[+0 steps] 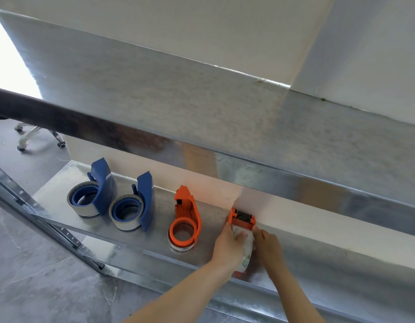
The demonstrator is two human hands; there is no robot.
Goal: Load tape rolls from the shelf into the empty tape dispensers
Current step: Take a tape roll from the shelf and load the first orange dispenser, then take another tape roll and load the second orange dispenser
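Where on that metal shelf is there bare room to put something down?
Widest: the shelf right of the right hand. Smaller: the gap between the second blue dispenser and the middle orange dispenser. Crowded: the first blue dispenser stands close beside the second, and the left hand and right hand hold the end orange dispenser.

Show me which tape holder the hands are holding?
The orange tape holder farthest right: the left hand and right hand grip it. The other orange one and both blue ones lie untouched.
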